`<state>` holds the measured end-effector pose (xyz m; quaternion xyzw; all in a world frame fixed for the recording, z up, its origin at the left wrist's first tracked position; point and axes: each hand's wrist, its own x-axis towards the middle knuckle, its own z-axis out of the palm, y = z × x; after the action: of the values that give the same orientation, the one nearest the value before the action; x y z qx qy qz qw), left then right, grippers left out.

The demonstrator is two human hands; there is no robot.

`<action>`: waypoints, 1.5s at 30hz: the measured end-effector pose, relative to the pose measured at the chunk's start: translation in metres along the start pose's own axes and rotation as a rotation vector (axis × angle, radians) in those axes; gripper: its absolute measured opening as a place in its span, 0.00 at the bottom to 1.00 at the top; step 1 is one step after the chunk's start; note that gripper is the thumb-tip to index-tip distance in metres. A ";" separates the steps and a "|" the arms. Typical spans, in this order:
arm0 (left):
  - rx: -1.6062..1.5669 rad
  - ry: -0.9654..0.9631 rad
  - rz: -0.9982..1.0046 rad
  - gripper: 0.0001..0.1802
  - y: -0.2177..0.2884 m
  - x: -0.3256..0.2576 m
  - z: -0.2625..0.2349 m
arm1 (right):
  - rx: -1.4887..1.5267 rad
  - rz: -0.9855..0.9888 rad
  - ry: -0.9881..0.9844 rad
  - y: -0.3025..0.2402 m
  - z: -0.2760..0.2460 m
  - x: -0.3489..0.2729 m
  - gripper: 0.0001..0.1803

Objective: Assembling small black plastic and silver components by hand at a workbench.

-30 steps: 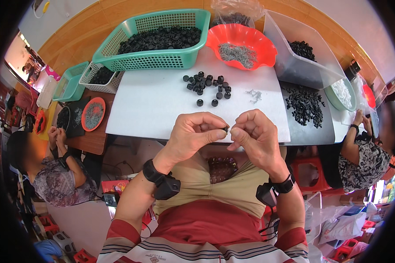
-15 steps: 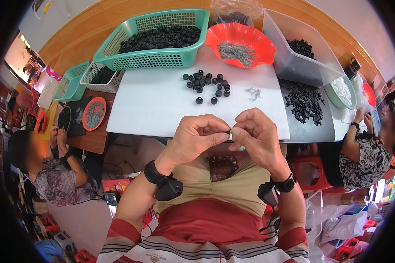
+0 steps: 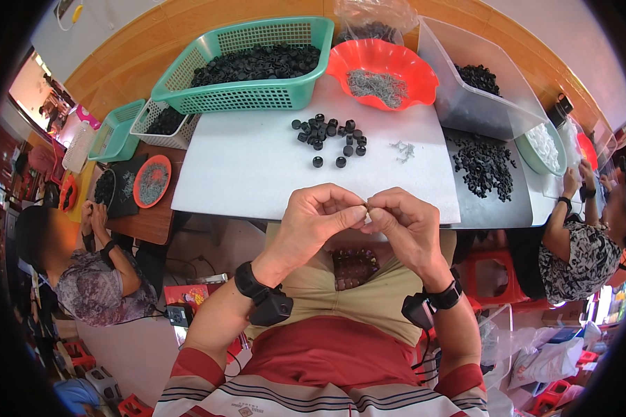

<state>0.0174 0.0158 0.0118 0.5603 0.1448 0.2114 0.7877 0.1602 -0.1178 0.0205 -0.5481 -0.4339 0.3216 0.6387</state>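
My left hand [image 3: 325,217] and my right hand [image 3: 408,228] meet fingertip to fingertip just in front of the table's near edge. Thumb and forefinger of each are pinched together. Whatever lies between them is too small and covered to make out. Beyond my hands, a loose group of small black round caps [image 3: 318,131] rests on the white foam sheet [image 3: 240,167]. Right of the caps lies a little heap of thin grey metal pieces [image 3: 403,150].
A green basket [image 3: 250,101] of black parts, a red scalloped bowl [image 3: 424,83] of metal pieces and a clear bin [image 3: 459,104] line the back. Small black parts [image 3: 483,167] are spread at right. One person [image 3: 97,271] sits at left, another [image 3: 577,250] at right.
My right hand has lowered slightly and its fingers have closed in against the left fingertips. The small dark piece that showed between them is now mostly covered.
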 end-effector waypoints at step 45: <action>-0.425 0.036 -0.295 0.08 -0.005 -0.001 0.020 | -0.178 -0.212 0.080 0.029 -0.009 -0.010 0.17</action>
<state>0.0263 -0.0027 0.0141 0.3510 0.1911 0.1297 0.9075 0.1663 -0.1248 -0.0101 -0.5659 -0.4904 0.1906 0.6348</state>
